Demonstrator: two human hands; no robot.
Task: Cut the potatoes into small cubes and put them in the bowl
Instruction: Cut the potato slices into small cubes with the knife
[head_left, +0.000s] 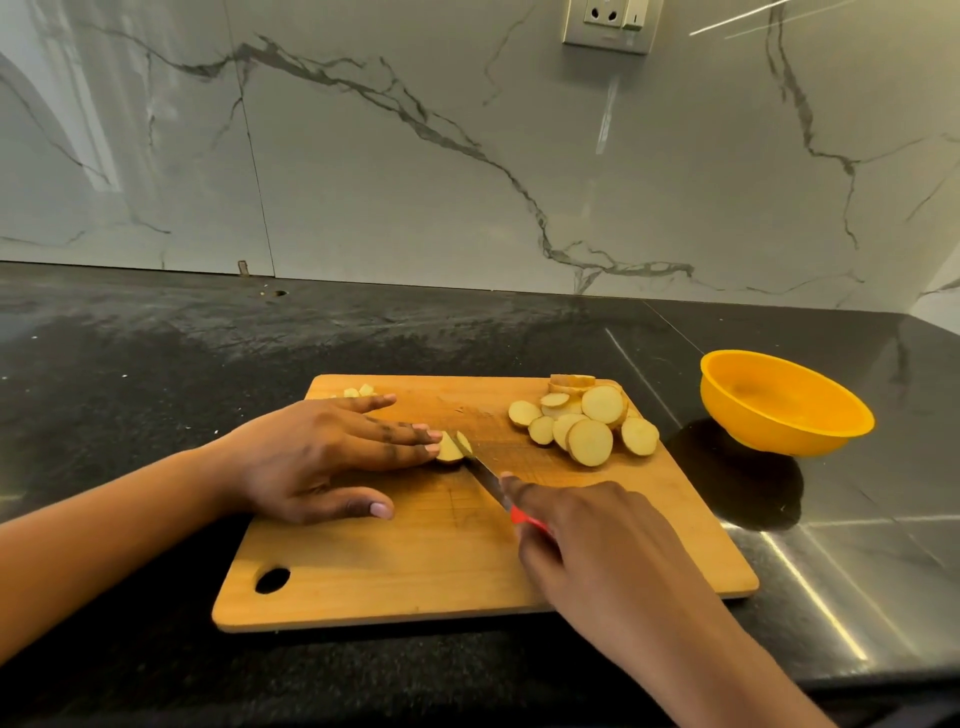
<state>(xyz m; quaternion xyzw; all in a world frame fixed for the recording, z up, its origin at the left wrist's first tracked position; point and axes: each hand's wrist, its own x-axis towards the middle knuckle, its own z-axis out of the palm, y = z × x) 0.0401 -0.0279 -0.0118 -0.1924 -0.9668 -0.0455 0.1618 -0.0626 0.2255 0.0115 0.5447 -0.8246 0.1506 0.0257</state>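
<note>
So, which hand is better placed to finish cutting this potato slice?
Right. The right hand grips the knife, its blade on the potato slice; the left hand only steadies that slice with straight fingers.

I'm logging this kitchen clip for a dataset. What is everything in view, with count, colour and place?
Rectangular wooden cutting board: one, light brown, on the counter, centre.
Round potato slices: about ten, pale yellow, piled at the board's far right corner.
Half-cut potato piece: one, pale yellow, mid-board under the blade.
Small potato bits: a few, pale yellow, at the board's far left corner.
Red-handled knife: one, steel blade, cutting the piece.
Round plastic bowl: one, orange-yellow, on the counter right of the board, looks empty.
Black stone counter: one.
Veined marble wall: white-grey, behind.
Pale wall socket: one, top.
Person's left hand: straight fingers steady the piece.
Person's right hand: grips the knife.
</note>
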